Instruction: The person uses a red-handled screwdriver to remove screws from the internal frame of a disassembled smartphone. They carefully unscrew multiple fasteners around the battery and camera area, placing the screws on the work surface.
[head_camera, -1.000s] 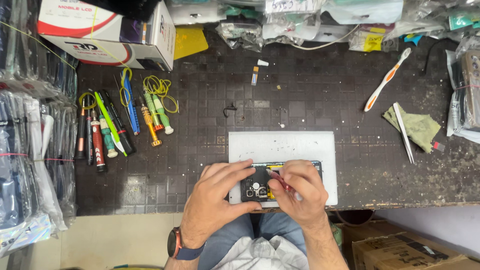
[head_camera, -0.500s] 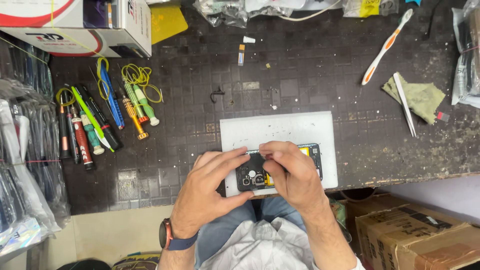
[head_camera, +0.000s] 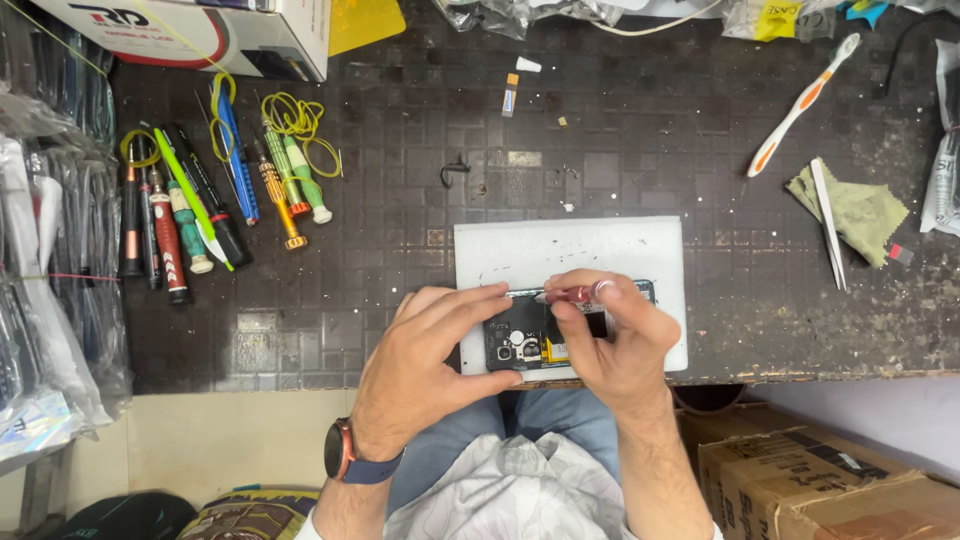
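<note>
The screwdriver (head_camera: 572, 294) is now being pinched flat over the phone (head_camera: 525, 340) by the right hand (head_camera: 615, 340), no longer angled down; the left hand (head_camera: 430, 365) is being kept clamped on the phone's edge.

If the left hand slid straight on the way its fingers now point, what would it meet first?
The left hand points right, across the opened phone. It would most likely meet the right hand first, which holds a red screwdriver there; relative heights are unclear.

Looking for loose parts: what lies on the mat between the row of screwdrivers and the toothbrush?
In the head view, between the screwdrivers and toothbrush lie a small orange-tipped strip, a black clip and tiny scraps.
</note>
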